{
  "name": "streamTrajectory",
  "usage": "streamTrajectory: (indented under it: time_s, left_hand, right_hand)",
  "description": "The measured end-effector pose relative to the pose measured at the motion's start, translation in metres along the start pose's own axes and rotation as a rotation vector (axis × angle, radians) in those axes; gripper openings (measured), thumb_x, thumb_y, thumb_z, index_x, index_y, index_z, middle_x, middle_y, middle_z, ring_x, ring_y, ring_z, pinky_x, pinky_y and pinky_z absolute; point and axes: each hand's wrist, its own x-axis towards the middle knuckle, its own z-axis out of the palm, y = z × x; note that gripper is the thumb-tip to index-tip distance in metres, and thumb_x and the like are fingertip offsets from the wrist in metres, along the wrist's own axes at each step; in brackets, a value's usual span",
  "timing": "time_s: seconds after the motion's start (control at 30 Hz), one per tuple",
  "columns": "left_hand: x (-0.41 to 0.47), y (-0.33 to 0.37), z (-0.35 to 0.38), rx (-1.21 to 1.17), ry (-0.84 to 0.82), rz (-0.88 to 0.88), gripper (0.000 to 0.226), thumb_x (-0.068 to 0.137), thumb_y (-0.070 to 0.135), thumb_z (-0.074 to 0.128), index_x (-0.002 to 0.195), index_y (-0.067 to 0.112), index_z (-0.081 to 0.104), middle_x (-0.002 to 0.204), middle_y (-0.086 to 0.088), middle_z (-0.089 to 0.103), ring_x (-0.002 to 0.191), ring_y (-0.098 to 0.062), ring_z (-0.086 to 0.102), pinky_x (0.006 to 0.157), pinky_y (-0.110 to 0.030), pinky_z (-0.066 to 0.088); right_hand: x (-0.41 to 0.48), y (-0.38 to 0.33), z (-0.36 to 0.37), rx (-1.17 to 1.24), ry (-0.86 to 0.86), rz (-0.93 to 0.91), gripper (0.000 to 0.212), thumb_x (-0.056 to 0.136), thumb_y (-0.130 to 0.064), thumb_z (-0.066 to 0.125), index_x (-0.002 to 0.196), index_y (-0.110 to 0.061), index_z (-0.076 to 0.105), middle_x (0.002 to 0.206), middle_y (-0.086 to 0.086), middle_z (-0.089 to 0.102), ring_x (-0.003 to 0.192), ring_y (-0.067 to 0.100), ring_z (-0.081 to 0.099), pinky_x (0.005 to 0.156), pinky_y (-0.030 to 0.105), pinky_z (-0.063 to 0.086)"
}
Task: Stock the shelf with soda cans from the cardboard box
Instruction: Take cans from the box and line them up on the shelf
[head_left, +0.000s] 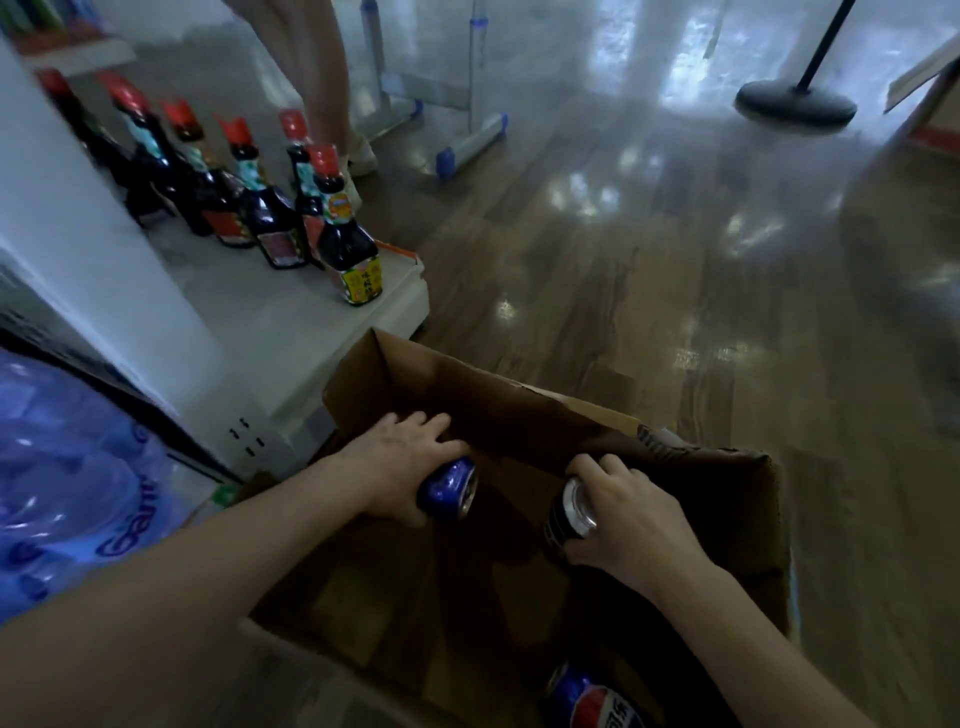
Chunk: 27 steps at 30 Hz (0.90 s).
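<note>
At left hand (410, 457): fingers curled round blue can (449, 491), held tilted, silver end toward the right hand (628, 519). At right hand: fingers and thumb gripping dark can (569, 514), silver end facing the left hand. Both hands inside open cardboard box (727, 467), near its far wall. Below right forearm, on the near side: third can (597, 701), lying in the box. Beyond and left of left hand: white shelf (291, 332) carrying sauce bottles (343, 244). Left of left forearm: blue plastic bundle (67, 493).
</note>
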Motion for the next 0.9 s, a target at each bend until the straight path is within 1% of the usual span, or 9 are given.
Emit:
streamTrajectory:
  time_s: [0.13, 0.3, 0.37, 0.47, 0.53, 0.67, 0.77, 0.83, 0.9]
  left_hand:
    - [-0.048, -0.022, -0.039, 0.008, 0.107, -0.063, 0.091, 0.074, 0.050, 0.067, 0.146, 0.030, 0.014, 0.148, -0.007, 0.020, 0.131, -0.024, 0.028, 0.108, -0.039, 0.026]
    - [-0.107, -0.049, -0.089, 0.076, 0.264, -0.142, 0.091, 0.070, 0.055, 0.067, 0.144, 0.029, 0.020, 0.138, -0.006, 0.033, 0.123, -0.025, 0.038, 0.099, -0.038, 0.034]
    - [-0.129, -0.056, -0.111, 0.109, 0.334, -0.185, 0.090, 0.070, 0.055, 0.068, 0.142, 0.029, 0.021, 0.139, -0.006, 0.032, 0.123, -0.025, 0.037, 0.099, -0.040, 0.035]
    - [-0.163, -0.066, -0.142, 0.157, 0.460, -0.226, 0.089, 0.071, 0.057, 0.067, 0.142, 0.031, 0.020, 0.140, -0.006, 0.028, 0.125, -0.025, 0.034, 0.099, -0.040, 0.034]
    - [-0.186, -0.073, -0.161, 0.156, 0.492, -0.246, 0.086, 0.072, 0.056, 0.066, 0.141, 0.031, 0.021, 0.140, -0.005, 0.027, 0.124, -0.023, 0.034, 0.098, -0.039, 0.034]
    - [-0.228, -0.084, -0.194, 0.169, 0.516, -0.283, 0.085, 0.066, 0.056, 0.068, 0.137, 0.033, 0.027, 0.133, 0.000, 0.033, 0.117, -0.020, 0.039, 0.091, -0.035, 0.036]
    - [-0.258, -0.092, -0.219, 0.201, 0.544, -0.334, 0.085, 0.063, 0.056, 0.068, 0.135, 0.036, 0.027, 0.128, 0.005, 0.034, 0.113, -0.016, 0.041, 0.087, -0.032, 0.035]
    - [-0.281, -0.096, -0.239, 0.202, 0.561, -0.375, 0.085, 0.062, 0.056, 0.069, 0.134, 0.038, 0.027, 0.117, 0.007, 0.034, 0.107, -0.012, 0.039, 0.082, -0.030, 0.033]
    - [-0.306, -0.101, -0.256, 0.204, 0.578, -0.412, 0.080, 0.061, 0.057, 0.069, 0.128, 0.040, 0.029, 0.100, 0.009, 0.025, 0.092, -0.008, 0.028, 0.076, -0.027, 0.029]
  right_hand:
    - [0.000, -0.034, -0.040, 0.007, 0.091, -0.103, 0.069, 0.075, -0.045, 0.069, 0.132, -0.034, 0.032, 0.126, -0.008, 0.041, 0.114, 0.016, 0.046, 0.086, 0.025, 0.040]
    - [-0.004, -0.078, -0.099, -0.007, 0.219, -0.215, 0.074, 0.074, -0.049, 0.068, 0.137, -0.034, 0.031, 0.120, -0.010, 0.043, 0.109, 0.011, 0.048, 0.081, 0.021, 0.038]
    - [-0.007, -0.095, -0.124, -0.004, 0.276, -0.245, 0.079, 0.073, -0.048, 0.070, 0.138, -0.033, 0.028, 0.123, -0.011, 0.044, 0.110, 0.010, 0.049, 0.086, 0.021, 0.040]
    - [-0.010, -0.120, -0.163, -0.032, 0.351, -0.291, 0.074, 0.069, -0.047, 0.073, 0.130, -0.031, 0.033, 0.123, -0.012, 0.049, 0.099, 0.009, 0.051, 0.079, 0.021, 0.037]
    - [-0.012, -0.138, -0.188, -0.056, 0.386, -0.336, 0.067, 0.068, -0.047, 0.072, 0.123, -0.033, 0.036, 0.119, -0.014, 0.051, 0.093, 0.009, 0.050, 0.077, 0.021, 0.039]
    - [-0.019, -0.176, -0.235, -0.125, 0.378, -0.414, 0.066, 0.071, -0.049, 0.067, 0.125, -0.037, 0.031, 0.123, -0.013, 0.046, 0.107, 0.013, 0.053, 0.081, 0.024, 0.043]
    - [-0.028, -0.201, -0.268, -0.171, 0.409, -0.488, 0.066, 0.070, -0.054, 0.064, 0.125, -0.039, 0.032, 0.122, -0.015, 0.046, 0.101, 0.010, 0.052, 0.078, 0.023, 0.041]
    - [-0.038, -0.216, -0.289, -0.173, 0.423, -0.531, 0.067, 0.069, -0.054, 0.063, 0.126, -0.039, 0.033, 0.124, -0.017, 0.045, 0.104, 0.009, 0.052, 0.082, 0.024, 0.043]
    - [-0.048, -0.231, -0.311, -0.184, 0.442, -0.571, 0.069, 0.068, -0.056, 0.062, 0.128, -0.040, 0.032, 0.123, -0.019, 0.045, 0.105, 0.008, 0.051, 0.079, 0.023, 0.040]
